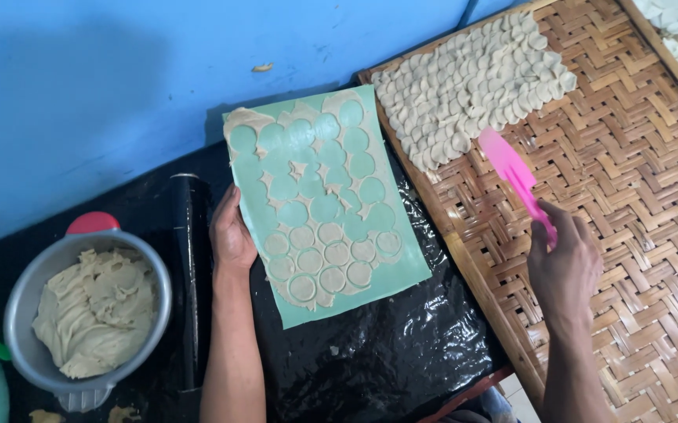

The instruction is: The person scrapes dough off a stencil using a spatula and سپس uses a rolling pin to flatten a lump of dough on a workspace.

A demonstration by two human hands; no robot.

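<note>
At the centre of the frame a green mat [319, 196] lies on black plastic sheeting [386, 345], carrying a thin sheet of pale dough [323, 258] cut into rounds. The upper circles have been lifted out, leaving bare green holes; about a dozen cut discs remain in the lower part of the mat. The left hand [232, 235] rests on the mat's left edge, fingers curled loosely over the border and pressing on it — it grips nothing else.

The right hand [565, 270], at the right of the frame, is closed around the handle of a pink spatula [514, 176], whose flat blade points up and to the left. The blade hangs over a woven bamboo tray [637, 180], with its tip just beside the lower edge of a patch of overlapping dough rounds [468, 82] laid in rows across the tray's upper left part.

A dark rolling pin [190, 274] lies upright in the frame just left of the left forearm. At the lower left stands a metal bowl [21, 313] holding a mass of soft dough [96, 309] — a red object [92, 222] peeks out behind its rim. A blue surface [119, 78] fills the upper left.
</note>
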